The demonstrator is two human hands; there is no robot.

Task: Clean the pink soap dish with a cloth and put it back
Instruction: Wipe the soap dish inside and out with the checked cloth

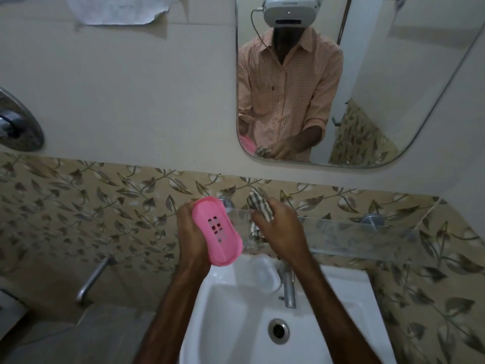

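Observation:
The pink soap dish (216, 230) is an oval plastic tray with small drain slots in its middle. My left hand (189, 227) grips it from behind and holds it tilted above the back of the sink, its slotted face turned toward me. A checked cloth (258, 203), brown and white, is bunched in my right hand (278, 228), which holds it just to the right of the dish, over the glass shelf. Dish and cloth are a short way apart.
A glass shelf (367, 237) runs along the leaf-patterned tile wall behind my hands. Below is a white sink (236, 324) with a drain and a chrome tap (288, 287). A mirror (393, 88) hangs above. A metal pipe (91, 279) juts out at the left.

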